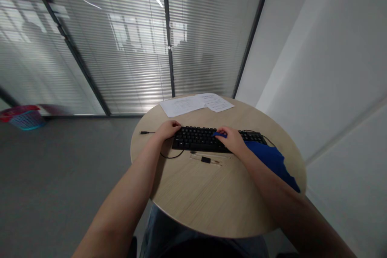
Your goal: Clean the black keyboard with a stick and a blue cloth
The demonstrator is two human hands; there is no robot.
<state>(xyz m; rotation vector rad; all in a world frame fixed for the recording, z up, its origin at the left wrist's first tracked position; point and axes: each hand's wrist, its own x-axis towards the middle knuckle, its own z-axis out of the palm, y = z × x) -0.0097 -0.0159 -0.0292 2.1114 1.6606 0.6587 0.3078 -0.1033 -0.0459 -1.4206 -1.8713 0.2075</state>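
Note:
A black keyboard (196, 139) lies across the middle of the round wooden table. At its left end my left hand (169, 129) rests with fingers closed on the keyboard's edge. My right hand (231, 138) is over the right part of the keys, closed on a small blue piece (220, 134), which touches or hovers just above the keys. Beneath my right wrist and forearm a blue cloth (272, 159) spreads over the table's right side. In front of the keyboard lie a thin stick (211, 155) and a small black-and-clear item (206, 160).
Printed papers (183, 105) lie at the far edge of the table (211, 201). A cable with a USB plug (144, 132) extends at the left. A red and blue basket (26, 118) stands on the floor, far left. A wall is close on the right.

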